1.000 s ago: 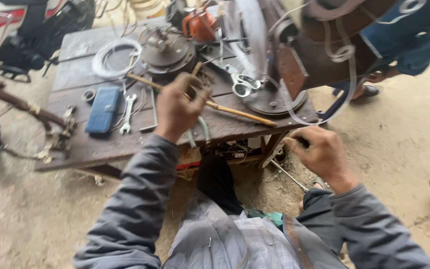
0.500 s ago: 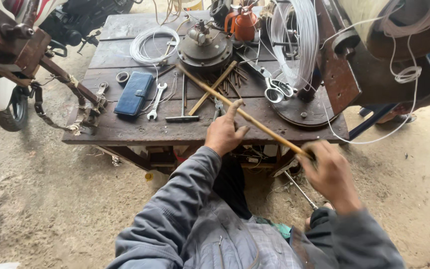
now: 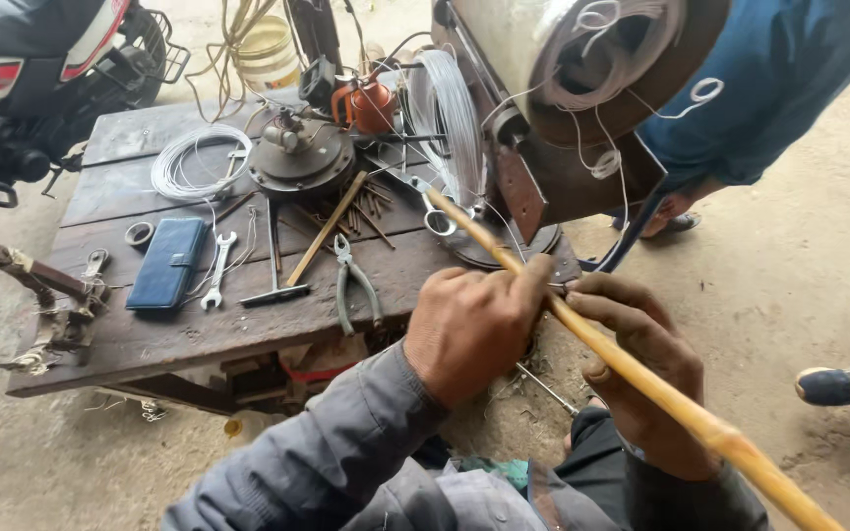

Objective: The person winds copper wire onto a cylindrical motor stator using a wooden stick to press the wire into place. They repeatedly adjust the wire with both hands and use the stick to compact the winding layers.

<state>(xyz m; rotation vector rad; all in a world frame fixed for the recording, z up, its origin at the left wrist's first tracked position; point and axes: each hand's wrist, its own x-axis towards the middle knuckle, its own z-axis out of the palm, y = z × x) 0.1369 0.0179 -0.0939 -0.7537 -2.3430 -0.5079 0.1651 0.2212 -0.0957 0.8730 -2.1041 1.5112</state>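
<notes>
- My left hand point(image 3: 471, 329) grips the long yellow bamboo stick point(image 3: 632, 372).
- My right hand point(image 3: 641, 369) clasps it too, at 3 o'clock.
- Grey-handled pliers point(image 3: 354, 280) lie at 10 o'clock.

One head-worn camera looks steeply down, close over the wooden workbench point(image 3: 199, 334) ahead.

Wooden bench point(image 3: 199, 339), dark and worn. Blue wallet case point(image 3: 167, 263) lies flat near its left end. Just right of the case: a small spanner point(image 3: 216, 269), then a hammer point(image 3: 274, 258), then pliers point(image 3: 354, 280). Behind the case, a coil of white wire point(image 3: 195, 162). Round metal motor part point(image 3: 301, 157) right of the coil. Motorbike point(image 3: 41, 69) beyond the bench's left end.
</notes>
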